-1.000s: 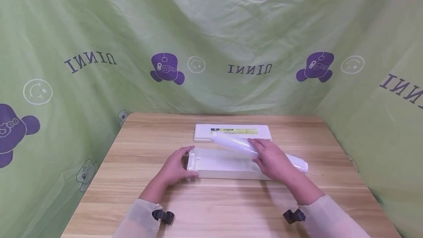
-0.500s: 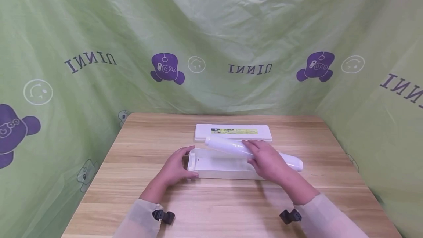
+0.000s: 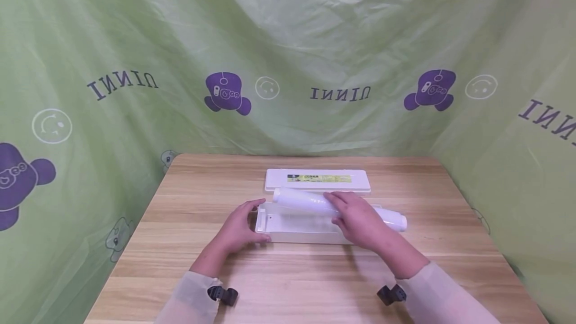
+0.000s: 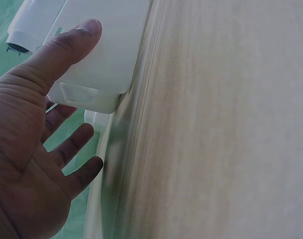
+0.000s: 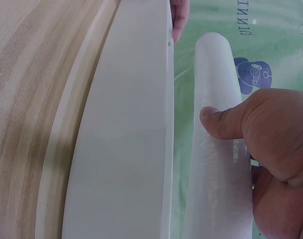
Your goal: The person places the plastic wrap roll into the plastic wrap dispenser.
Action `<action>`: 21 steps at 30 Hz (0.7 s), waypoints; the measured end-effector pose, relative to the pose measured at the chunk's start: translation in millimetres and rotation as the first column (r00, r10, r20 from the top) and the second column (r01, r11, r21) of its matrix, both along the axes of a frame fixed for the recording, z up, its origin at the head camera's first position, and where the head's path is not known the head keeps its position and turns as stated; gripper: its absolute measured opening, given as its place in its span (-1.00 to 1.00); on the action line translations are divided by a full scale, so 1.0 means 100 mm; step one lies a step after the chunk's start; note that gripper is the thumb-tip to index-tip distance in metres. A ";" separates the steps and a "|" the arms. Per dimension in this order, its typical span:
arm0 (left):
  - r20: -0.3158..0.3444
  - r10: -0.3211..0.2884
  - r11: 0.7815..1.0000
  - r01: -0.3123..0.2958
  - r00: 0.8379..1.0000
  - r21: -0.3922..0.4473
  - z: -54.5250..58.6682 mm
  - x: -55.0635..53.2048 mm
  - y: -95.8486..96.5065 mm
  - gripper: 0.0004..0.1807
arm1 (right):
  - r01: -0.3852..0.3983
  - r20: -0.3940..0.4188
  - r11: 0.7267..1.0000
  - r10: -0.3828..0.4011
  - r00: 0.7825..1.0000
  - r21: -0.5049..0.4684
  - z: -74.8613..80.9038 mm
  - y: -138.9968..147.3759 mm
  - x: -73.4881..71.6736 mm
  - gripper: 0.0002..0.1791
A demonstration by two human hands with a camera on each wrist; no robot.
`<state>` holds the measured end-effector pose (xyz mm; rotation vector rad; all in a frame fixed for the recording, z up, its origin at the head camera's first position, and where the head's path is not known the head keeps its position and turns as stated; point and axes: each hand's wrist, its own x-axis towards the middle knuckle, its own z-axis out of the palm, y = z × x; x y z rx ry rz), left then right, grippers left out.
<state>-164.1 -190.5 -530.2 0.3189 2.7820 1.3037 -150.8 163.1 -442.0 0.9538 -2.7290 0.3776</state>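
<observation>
Roll shifted L w/ R hand gripping it, L hand holding box end.

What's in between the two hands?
In the head view, the white box and part of the white roll are between the left hand and right hand.

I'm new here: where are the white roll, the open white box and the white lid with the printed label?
White roll (image 3: 304,201): head view, on its curved side.
Open white box (image 3: 306,238): head view, on its front wall.
White lid (image 3: 317,179): head view, on its printed label.
</observation>
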 end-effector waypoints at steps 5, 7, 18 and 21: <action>-0.002 -0.003 1.000 0.003 1.000 0.007 0.00 0.00 0.00 0.29 | -0.015 -0.008 1.000 0.015 1.000 0.002 -0.02 -0.02 -0.01 -0.27; -0.003 -0.003 1.000 0.003 1.000 0.007 0.00 -0.01 0.00 0.29 | -0.019 -0.009 1.000 0.019 1.000 0.007 -0.03 -0.03 -0.01 -0.27; 0.003 -0.005 1.000 0.005 1.000 0.021 0.01 -0.01 0.00 0.29 | -0.031 0.015 0.999 0.031 0.999 0.025 -0.06 -0.10 -0.02 -0.28; 0.002 -0.006 1.000 0.006 1.000 0.024 0.00 -0.01 0.00 0.29 | -0.036 0.024 0.999 0.035 0.999 0.031 -0.07 -0.12 -0.01 -0.28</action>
